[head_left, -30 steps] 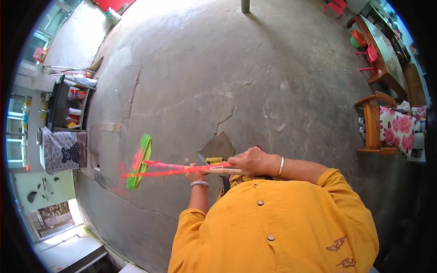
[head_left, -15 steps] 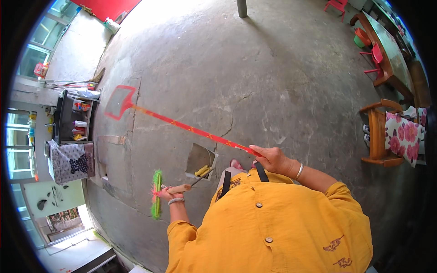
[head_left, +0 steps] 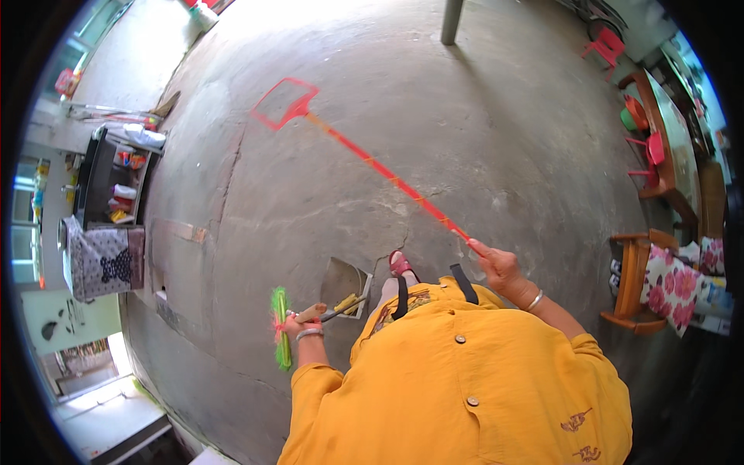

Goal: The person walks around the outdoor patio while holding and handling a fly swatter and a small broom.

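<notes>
Head view: red swatter (head_left: 391, 180) stretched out over the concrete floor (head_left: 535, 186)
The right hand (head_left: 502, 273) has its fingers clamped on the handle's end, likely for full reach; the left hand (head_left: 297, 325) closes its fingers on a wooden handle (head_left: 312, 312), seemingly keeping the green-bristled broom (head_left: 282, 328) and dustpan (head_left: 341, 277) aside. Since half a second ago, the swatter's head has swung rightward and farther ahead.
</notes>
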The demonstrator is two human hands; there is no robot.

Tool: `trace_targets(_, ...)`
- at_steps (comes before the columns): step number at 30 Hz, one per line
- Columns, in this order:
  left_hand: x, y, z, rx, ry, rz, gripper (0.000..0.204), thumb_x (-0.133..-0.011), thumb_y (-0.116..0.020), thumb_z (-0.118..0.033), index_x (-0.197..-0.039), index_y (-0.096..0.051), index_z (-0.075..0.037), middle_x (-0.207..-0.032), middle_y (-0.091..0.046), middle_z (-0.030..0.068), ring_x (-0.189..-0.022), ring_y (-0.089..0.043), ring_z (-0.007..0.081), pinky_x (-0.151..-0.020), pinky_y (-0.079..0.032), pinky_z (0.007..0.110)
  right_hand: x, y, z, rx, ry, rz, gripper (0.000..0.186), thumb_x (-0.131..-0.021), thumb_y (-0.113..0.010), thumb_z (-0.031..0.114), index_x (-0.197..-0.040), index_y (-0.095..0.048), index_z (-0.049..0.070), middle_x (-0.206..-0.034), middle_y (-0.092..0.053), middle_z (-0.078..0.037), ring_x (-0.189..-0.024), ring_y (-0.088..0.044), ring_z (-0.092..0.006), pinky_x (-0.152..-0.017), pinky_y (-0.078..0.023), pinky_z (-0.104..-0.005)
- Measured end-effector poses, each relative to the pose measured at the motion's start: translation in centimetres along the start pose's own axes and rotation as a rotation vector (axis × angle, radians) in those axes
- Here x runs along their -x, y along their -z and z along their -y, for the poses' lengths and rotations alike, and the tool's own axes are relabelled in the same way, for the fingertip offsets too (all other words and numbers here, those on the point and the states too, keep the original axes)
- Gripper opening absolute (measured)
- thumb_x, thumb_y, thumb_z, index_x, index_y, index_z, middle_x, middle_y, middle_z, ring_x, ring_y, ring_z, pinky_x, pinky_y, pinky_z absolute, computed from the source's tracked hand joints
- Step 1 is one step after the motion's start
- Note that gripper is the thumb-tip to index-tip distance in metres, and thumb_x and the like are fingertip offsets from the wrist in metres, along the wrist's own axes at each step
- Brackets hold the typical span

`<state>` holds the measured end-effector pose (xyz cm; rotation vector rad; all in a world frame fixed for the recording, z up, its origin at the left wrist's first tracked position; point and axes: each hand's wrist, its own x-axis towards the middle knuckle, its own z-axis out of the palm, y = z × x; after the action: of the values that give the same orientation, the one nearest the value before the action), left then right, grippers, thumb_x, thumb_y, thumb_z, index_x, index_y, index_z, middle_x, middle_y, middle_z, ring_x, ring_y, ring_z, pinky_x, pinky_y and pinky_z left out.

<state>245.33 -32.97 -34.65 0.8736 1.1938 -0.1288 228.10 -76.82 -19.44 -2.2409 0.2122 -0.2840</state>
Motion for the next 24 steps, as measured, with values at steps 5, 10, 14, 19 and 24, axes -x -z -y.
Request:
trace_targets(5, -6.0, -1.3, -0.2, 0.067, 0.033, -0.009, 0.016, -0.077, -0.038, -0.032, -0.074, -0.040, -0.016, -0.057, -0.042, 0.0011, -0.046, -0.038, 0.0137, -0.039, -0.032, 0.024, -4.0, 1.0, 0.0, 0.019, -0.046, -0.106, 0.041, -0.074, -0.052, -0.004, -0.114, -0.052, 0.006, -0.085, -0.060, -0.018, -0.066, -0.060, -0.0261, -0.059, -0.046, -0.0261)
trace_targets(10, -4.2, -6.8, 0.3, 0.059, 0.008, -0.004, 0.015, -0.076, -0.038, -0.029, -0.071, -0.038, -0.015, -0.056, -0.040, 0.0011, -0.043, -0.037, 0.0165, -0.039, -0.034, 0.026, -6.7, 2.8, -1.3, 0.048, -0.169, -0.184, 0.040, -0.077, -0.051, -0.003, -0.117, -0.050, 0.004, -0.092, -0.061, -0.017, -0.065, -0.057, -0.0147, -0.058, -0.043, -0.0217)
trace_targets(14, -1.8, -9.6, -0.5, 0.059, 0.047, 0.000, 0.013, -0.073, -0.038, -0.025, -0.069, -0.039, -0.013, -0.054, -0.038, 0.0007, -0.039, -0.036, 0.0159, -0.038, -0.037, 0.026, -9.0, 4.2, -1.9, 0.023, -0.183, -0.236, 0.040, -0.078, -0.051, -0.003, -0.117, -0.049, 0.004, -0.095, -0.062, -0.014, -0.065, -0.054, -0.0102, -0.058, -0.041, -0.0202)
trace_targets(19, -1.0, -12.5, -0.8, 0.059, 0.049, 0.044, 0.013, -0.069, -0.040, -0.024, -0.067, -0.043, -0.011, -0.051, -0.038, 0.0009, -0.042, -0.038, 0.0141, -0.039, -0.036, 0.026, -11.9, 6.7, -3.9, 0.018, -0.183, -0.305, 0.040, -0.079, -0.051, -0.003, -0.118, -0.049, 0.004, -0.088, -0.062, -0.009, -0.060, -0.049, -0.0073, -0.054, -0.039, -0.0182)
trace_targets(24, 1.7, -16.8, -1.1, 0.034, 0.034, 0.095, 0.012, -0.072, -0.040, -0.025, -0.074, -0.040, -0.013, -0.057, -0.041, -0.0013, -0.043, -0.040, 0.0139, -0.036, -0.036, 0.025, -14.3, 9.9, -7.9, 0.023, -0.166, -0.353, 0.040, -0.079, -0.051, -0.003, -0.119, -0.049, 0.005, -0.080, -0.061, -0.006, -0.056, -0.046, -0.0069, -0.051, -0.037, -0.0179)
